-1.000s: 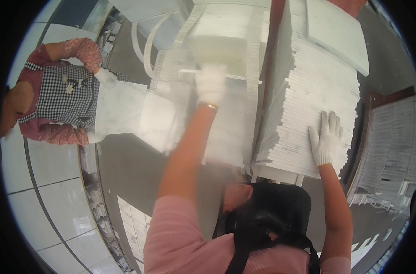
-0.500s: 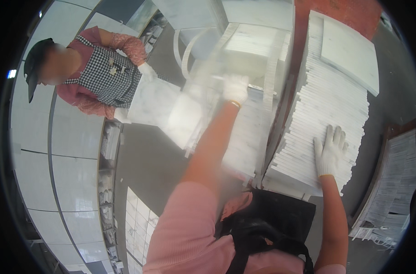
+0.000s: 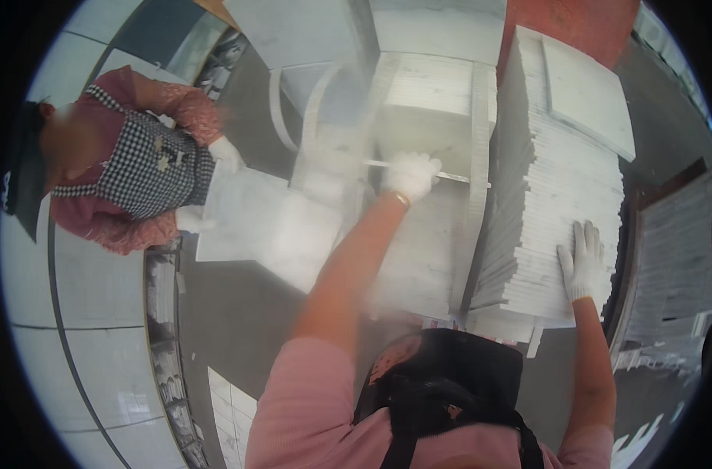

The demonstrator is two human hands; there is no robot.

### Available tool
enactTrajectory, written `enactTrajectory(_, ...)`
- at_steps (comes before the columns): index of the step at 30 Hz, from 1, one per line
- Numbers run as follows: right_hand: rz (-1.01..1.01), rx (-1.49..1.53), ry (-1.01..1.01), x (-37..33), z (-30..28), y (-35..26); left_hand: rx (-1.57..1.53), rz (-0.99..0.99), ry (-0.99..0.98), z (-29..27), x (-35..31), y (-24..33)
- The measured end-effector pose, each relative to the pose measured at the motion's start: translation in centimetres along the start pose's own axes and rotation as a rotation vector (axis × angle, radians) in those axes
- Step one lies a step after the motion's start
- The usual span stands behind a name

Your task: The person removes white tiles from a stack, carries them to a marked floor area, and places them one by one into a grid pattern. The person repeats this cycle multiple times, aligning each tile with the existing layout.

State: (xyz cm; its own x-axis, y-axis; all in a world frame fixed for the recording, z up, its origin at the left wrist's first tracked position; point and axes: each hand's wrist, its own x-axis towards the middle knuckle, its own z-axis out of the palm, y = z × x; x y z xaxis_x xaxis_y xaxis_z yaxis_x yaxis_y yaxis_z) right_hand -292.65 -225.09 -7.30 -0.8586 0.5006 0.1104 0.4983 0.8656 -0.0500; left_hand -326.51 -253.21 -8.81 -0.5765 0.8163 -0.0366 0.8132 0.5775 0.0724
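Note:
My left hand (image 3: 410, 176), in a white glove, is curled over a thin pale strip (image 3: 456, 179) that runs crosswise between the white side rails of a stand. I cannot make out whether the strip is a loose bar or the edge of a slab. A white marbled slab (image 3: 418, 234) lies on the near side of the strip. My right hand (image 3: 581, 264), also gloved, rests with fingers stretched out on a long row of thin white tiles (image 3: 559, 211) packed on edge. One flat pale tile (image 3: 588, 98) lies on the far end of that row.
At the left a co-worker (image 3: 149, 160) in a checked apron holds a white slab (image 3: 246, 215) with both gloved hands. A curved white band (image 3: 281, 117) stands beyond the slab. Large panels (image 3: 98, 352) line the left side. A rack of thin pieces (image 3: 672, 258) stands at the right.
My left hand appears slightly lower and is less blurred on the strip. My right hand stays flat on the tile row. The whole view has shifted, with the co-worker further left.

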Motion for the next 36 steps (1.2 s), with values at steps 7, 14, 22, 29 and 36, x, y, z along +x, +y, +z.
enactTrajectory(7, -0.187, 0.376, 0.161, 8.8, -2.1, -11.8, -0.066, 0.033, -0.1, -0.1, 1.0, -4.2)
enactTrajectory(14, -0.184, 0.221, -0.051, 22.6, 0.6, -26.8, 0.055, 0.211, 0.445, 3.6, 1.5, -5.1)
enactTrajectory(22, -0.21, 0.085, 0.039, 24.4, 4.9, -29.6, 0.089, 0.164, 0.419, 4.1, 1.2, -5.1)
enactTrajectory(29, -0.169, 0.088, 0.01, 24.2, 3.9, -29.9, -0.044, 0.122, 0.367, 3.9, 0.1, -4.6)
enactTrajectory(36, -0.182, 0.058, -0.178, 20.2, 1.8, -29.2, 0.185, 0.06, 0.401, 4.9, 0.9, -4.5)
